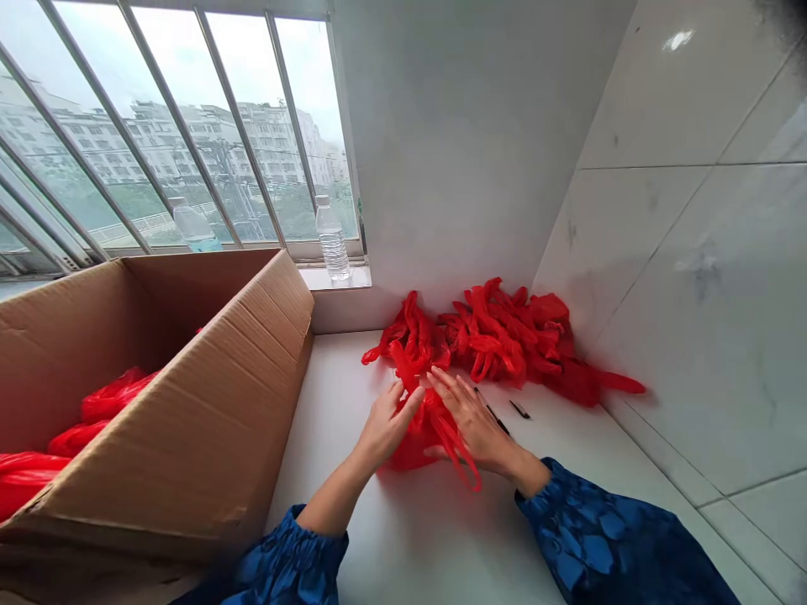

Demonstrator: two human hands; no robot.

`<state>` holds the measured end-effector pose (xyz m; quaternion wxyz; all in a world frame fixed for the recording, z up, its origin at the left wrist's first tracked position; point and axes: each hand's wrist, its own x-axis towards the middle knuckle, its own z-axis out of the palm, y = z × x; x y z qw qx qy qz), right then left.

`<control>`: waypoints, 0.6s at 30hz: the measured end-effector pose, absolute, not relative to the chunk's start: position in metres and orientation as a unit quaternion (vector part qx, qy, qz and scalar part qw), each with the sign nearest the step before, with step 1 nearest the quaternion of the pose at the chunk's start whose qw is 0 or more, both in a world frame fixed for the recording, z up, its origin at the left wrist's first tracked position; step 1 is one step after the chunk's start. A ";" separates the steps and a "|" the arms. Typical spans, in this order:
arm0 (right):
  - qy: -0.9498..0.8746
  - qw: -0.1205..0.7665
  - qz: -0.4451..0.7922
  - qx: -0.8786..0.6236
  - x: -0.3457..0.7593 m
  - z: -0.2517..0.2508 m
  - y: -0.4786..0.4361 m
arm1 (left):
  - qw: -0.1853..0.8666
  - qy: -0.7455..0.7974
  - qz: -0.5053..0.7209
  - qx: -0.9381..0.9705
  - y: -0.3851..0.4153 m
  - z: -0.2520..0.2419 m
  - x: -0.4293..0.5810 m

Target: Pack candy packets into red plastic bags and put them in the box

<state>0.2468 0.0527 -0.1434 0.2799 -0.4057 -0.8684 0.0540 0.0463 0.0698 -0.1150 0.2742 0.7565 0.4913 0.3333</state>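
A red plastic bag (421, 439) lies on the white counter (429, 529) between my two hands. My left hand (386, 424) rests on its left side, fingers extended and touching the plastic. My right hand (474, 422) lies flat on its right side, fingers stretched out, with a red handle loop draped over the wrist area. Just beyond my hands sits a heap of more red plastic bags (504, 340) against the back wall. Both arms wear blue patterned sleeves.
A large open cardboard box (189, 437) stands at the left with red bags (94, 412) inside. A clear water bottle (331, 239) stands on the window sill. Two small dark objects (510, 412) lie on the counter by the pile. A tiled wall runs along the right.
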 end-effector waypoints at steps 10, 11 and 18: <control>-0.877 0.206 0.018 -0.433 0.229 -0.201 0.072 | 0.080 0.530 0.219 0.815 0.070 -0.187 0.039; -0.877 0.204 0.015 -0.435 0.229 -0.203 0.073 | 0.073 0.529 0.213 0.818 0.071 -0.189 0.038; -0.874 0.214 0.034 -0.436 0.228 -0.210 0.074 | 0.067 0.530 0.199 0.822 0.072 -0.195 0.039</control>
